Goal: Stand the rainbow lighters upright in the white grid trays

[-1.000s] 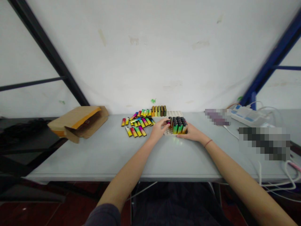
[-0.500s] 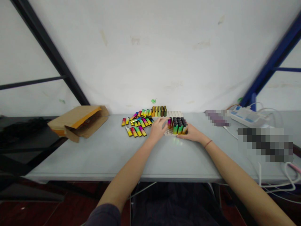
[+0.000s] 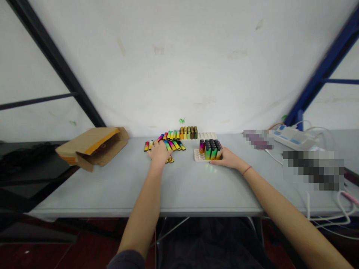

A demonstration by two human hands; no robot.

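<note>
My left hand [image 3: 159,152] is over the loose, rainbow-coloured lighters [image 3: 169,135] on the left, its fingers spread and hiding some of them. Whether a fingertip touches one I cannot tell. My right hand [image 3: 229,158] grips the right side of a white tray with holes [image 3: 199,157]. In this tray stand several upright lighters [image 3: 212,152] with black tops, mostly green-and-yellow at the front; its left part shows bare holes. Behind it, another white tray [image 3: 208,136] carries several gold-topped upright lighters [image 3: 189,132] in its left part.
An open cardboard box [image 3: 92,144] lies on the left of the grey table [image 3: 185,190]. On the right are a white power strip [image 3: 293,138], cables and two blurred-out items. The wall stands right behind the table, with metal frame posts at both sides.
My left hand has moved left from the front tray to the loose lighters, and its fingers have spread. My right hand stays at the front tray.
</note>
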